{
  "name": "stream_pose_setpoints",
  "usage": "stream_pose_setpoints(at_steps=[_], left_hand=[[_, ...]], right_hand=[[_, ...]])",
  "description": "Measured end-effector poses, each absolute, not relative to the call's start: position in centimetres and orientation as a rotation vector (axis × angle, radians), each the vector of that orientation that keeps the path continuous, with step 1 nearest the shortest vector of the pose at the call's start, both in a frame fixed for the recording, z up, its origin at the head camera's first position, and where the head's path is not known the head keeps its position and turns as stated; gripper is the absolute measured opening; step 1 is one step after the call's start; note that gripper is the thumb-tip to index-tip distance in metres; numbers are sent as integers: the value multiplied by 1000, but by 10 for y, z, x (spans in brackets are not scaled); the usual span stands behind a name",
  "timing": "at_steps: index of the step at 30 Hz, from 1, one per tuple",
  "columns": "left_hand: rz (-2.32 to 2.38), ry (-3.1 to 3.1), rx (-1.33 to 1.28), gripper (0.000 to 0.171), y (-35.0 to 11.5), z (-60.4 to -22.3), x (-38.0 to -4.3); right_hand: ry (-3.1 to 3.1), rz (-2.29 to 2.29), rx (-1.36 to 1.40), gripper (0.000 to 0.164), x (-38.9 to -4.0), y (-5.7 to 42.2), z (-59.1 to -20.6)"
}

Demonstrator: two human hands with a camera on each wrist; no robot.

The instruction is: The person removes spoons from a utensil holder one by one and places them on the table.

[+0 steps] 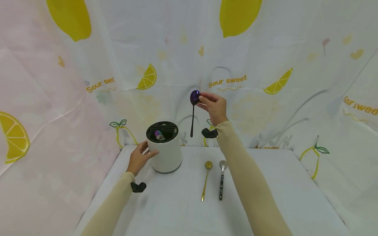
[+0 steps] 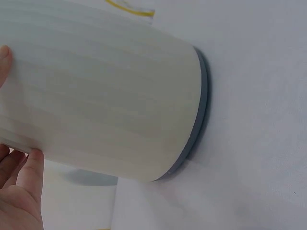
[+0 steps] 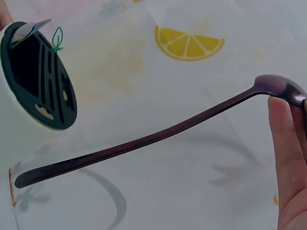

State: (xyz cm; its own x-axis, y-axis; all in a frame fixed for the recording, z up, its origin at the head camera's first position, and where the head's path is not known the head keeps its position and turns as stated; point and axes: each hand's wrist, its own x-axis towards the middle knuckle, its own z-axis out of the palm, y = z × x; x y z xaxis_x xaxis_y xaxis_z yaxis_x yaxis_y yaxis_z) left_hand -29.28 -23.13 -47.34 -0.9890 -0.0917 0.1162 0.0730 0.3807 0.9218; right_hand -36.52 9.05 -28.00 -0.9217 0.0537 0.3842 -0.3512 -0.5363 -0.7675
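My right hand pinches a dark purple spoon by its bowl, with the handle pointing down. The spoon is raised above the table, to the right of a white cylindrical utensil holder. That holder has a black slotted top, where the end of an iridescent utensil sticks out of the large opening. With thumb and fingers spread around its left side, my left hand holds the holder. In the right wrist view the spoon's handle extends toward the holder's top.
A gold spoon and a silver spoon with a dark riveted handle lie side by side on the white table, right of the holder. Behind the table hangs a lemon-printed cloth.
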Motion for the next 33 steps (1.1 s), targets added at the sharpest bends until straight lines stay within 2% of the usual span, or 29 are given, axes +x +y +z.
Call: stream_pose_setpoints(at_steps=[13,22,33], left_hand=[[-1645,-2477,13,97,-230,-469,-291],[-1632,-2486,28,97,-229,-470,-290],[-1653,-2481,40,99,-230,-471,-292]], right_hand=[[-1479,2513,227,19,-382,131,-317],[-1545,2500,54,30,-380,158,-335],[-1706,2451,-159,35,-374,196,-360]])
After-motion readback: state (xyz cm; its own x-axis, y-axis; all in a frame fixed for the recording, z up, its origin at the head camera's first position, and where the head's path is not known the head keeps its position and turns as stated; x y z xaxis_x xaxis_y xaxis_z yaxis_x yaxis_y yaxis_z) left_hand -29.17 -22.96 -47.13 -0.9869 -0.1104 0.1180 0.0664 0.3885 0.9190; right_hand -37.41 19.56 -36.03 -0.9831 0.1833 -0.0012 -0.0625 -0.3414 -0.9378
